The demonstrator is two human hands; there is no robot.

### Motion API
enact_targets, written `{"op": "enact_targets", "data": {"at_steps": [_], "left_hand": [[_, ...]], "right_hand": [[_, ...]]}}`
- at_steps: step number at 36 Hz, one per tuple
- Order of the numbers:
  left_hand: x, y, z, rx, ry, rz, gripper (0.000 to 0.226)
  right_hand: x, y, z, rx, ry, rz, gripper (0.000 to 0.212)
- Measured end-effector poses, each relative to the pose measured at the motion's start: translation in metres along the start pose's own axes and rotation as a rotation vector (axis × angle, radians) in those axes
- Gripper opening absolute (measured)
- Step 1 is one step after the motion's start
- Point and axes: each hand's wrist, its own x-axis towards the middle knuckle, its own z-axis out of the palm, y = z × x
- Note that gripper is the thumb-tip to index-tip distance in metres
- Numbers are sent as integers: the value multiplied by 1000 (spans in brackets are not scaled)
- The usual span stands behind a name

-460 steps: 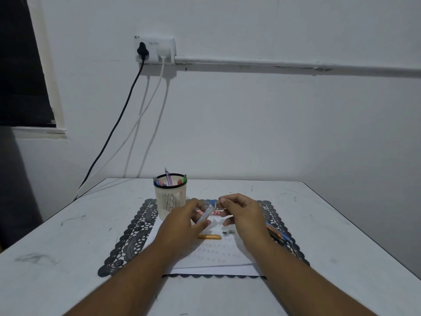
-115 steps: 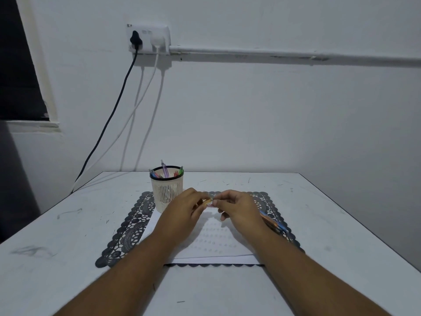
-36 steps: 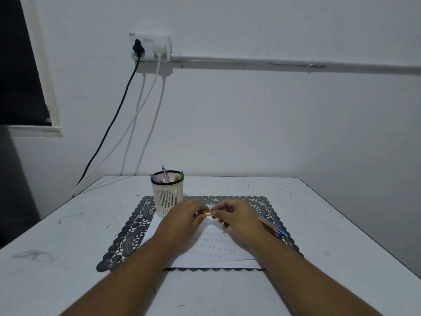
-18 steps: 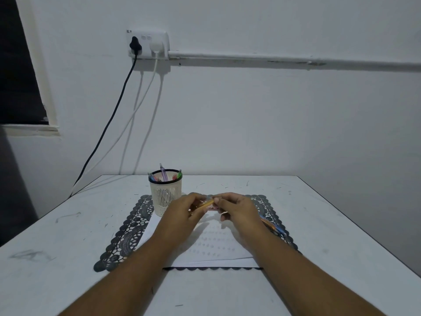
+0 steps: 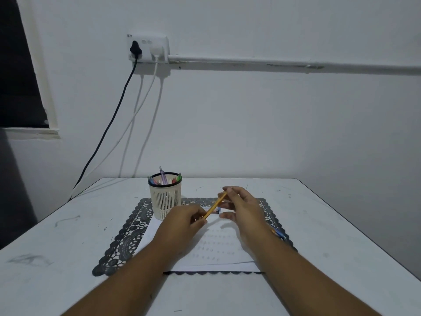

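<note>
An orange pen [image 5: 215,205] slants between my two hands above a white sheet of paper [image 5: 211,249]. My left hand [image 5: 183,221] pinches its lower end. My right hand [image 5: 241,205] pinches its upper end with the fingertips, the other fingers loosely spread. Behind the pen, a small clear pen part with a blue end [image 5: 215,209] lies on the paper. A cream mesh pen cup [image 5: 165,197] with several coloured pens stands just left of my hands.
The paper lies on a black lace placemat [image 5: 127,238] on a white table [image 5: 57,258]. More pens [image 5: 279,233] lie on the mat by my right forearm. Black and white cables hang from a wall socket [image 5: 148,47] down behind the table's far left corner.
The orange pen has tilted from nearly level to a steep slant. My right hand rose and moved away with its top end; my left hand dropped slightly toward me.
</note>
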Motion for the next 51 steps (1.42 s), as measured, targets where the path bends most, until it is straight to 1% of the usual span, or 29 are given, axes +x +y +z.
{"op": "enact_targets", "data": {"at_steps": [3, 7, 9, 11, 14, 18, 22, 26, 30, 34, 36, 39, 43, 47, 51], "left_hand": [[0, 0, 2, 12, 18, 10, 11], [-2, 6, 3, 10, 29, 41, 8], [-3, 9, 3, 18, 35, 57, 12], [-4, 10, 3, 18, 35, 60, 17], [-4, 10, 4, 18, 24, 56, 13], [-4, 11, 2, 8, 12, 92, 9], [-4, 10, 1, -8, 2, 111, 23], [-4, 9, 1, -92, 0, 42, 16], [-4, 9, 2, -152, -18, -26, 20], [-5, 11, 2, -200, -13, -27, 25], [-7, 13, 2, -235, -2, -23, 22], [-8, 15, 1, -321, 17, -35, 18], [-10, 18, 1, -388, -4, -58, 15], [-12, 22, 2, -467, -17, -73, 14], [-11, 19, 2, -420, -51, -54, 15]], "right_hand": [[-3, 2, 4, 70, -55, 73, 25], [-5, 5, 9, 157, -151, 199, 58], [-5, 7, 10, 211, -185, 230, 64], [-5, 8, 10, 277, -198, 249, 61], [-2, 7, 11, 351, -212, 261, 51], [1, 3, 10, 349, -205, 250, 46], [5, 0, 4, 375, -180, 233, 43], [6, -4, 0, 430, -173, 206, 45], [6, -5, -2, 530, -153, 183, 46], [4, -5, -1, 697, -173, 181, 50], [3, -4, 0, 733, -186, 177, 52], [5, -4, -1, 747, -194, 163, 45], [6, -4, -3, 753, -211, 141, 38], [5, -4, -1, 741, -217, 140, 47], [3, -4, 1, 721, -219, 138, 49]]}}
